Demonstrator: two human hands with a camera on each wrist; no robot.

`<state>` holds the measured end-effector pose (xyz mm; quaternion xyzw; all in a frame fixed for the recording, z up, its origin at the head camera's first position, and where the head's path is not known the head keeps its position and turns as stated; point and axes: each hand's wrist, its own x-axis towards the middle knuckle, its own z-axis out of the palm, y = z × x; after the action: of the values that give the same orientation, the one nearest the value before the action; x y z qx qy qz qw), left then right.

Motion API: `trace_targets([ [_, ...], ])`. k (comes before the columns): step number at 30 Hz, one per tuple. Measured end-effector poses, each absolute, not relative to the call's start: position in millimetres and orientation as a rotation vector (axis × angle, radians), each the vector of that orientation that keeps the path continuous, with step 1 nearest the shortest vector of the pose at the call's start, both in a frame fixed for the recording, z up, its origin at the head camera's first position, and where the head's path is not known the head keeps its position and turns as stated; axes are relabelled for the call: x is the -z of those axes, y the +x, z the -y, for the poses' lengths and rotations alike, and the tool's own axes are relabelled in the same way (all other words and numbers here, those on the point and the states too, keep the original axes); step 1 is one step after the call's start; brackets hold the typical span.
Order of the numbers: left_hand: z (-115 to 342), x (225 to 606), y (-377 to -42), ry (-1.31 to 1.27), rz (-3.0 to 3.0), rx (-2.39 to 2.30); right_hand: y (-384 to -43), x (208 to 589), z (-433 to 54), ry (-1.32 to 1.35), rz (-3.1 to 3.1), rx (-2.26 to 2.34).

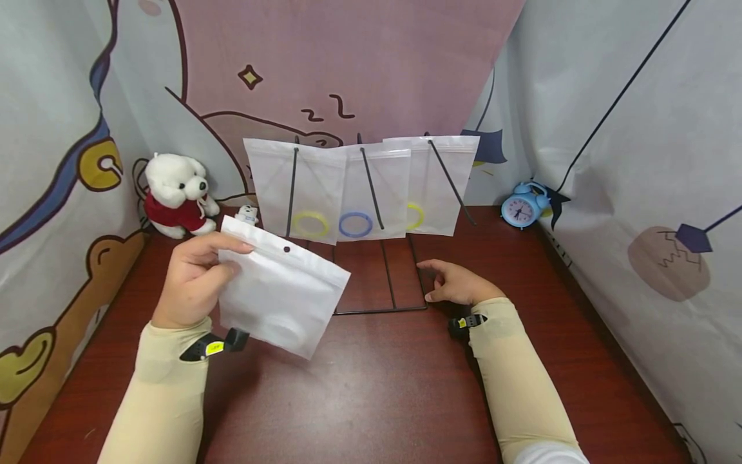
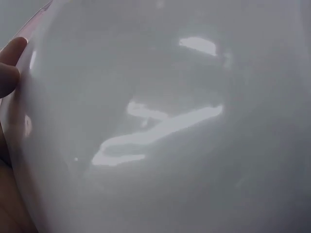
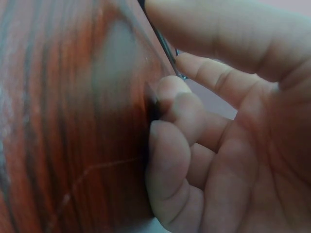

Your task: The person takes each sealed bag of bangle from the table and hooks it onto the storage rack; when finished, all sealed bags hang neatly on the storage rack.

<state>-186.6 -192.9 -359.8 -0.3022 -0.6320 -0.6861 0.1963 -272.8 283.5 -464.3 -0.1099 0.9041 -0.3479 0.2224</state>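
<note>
My left hand [image 1: 194, 277] pinches a white zip bag [image 1: 278, 296] at its upper left edge, with the thumb on the front. The bag hangs tilted, a small punched hole near its top, and fills most of the left wrist view. Low on the table, my right hand [image 1: 458, 282] grips the right side of a black wire rack's base [image 1: 382, 311] with thumb and forefinger; its other fingers are curled against the tabletop in the right wrist view. On the rack's prongs hang three more bags: a left one [image 1: 272, 187], a middle one [image 1: 385, 187] and a right one [image 1: 446, 187].
Rings show through the hung bags: a yellow ring [image 1: 310, 223], a blue ring [image 1: 355, 224] and another yellow ring [image 1: 415, 216]. A white plush bear [image 1: 176, 193] and a small white figure [image 1: 247, 214] are at the back left. A blue alarm clock [image 1: 523, 206] stands back right.
</note>
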Motion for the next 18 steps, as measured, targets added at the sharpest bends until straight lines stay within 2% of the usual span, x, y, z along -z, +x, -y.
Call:
trace_targets([
  [18,189.8,361.7,-191.0,-0.714,1.874,1.919,-272.2,463.8,-283.1,-0.290,-2.497,0.960],
])
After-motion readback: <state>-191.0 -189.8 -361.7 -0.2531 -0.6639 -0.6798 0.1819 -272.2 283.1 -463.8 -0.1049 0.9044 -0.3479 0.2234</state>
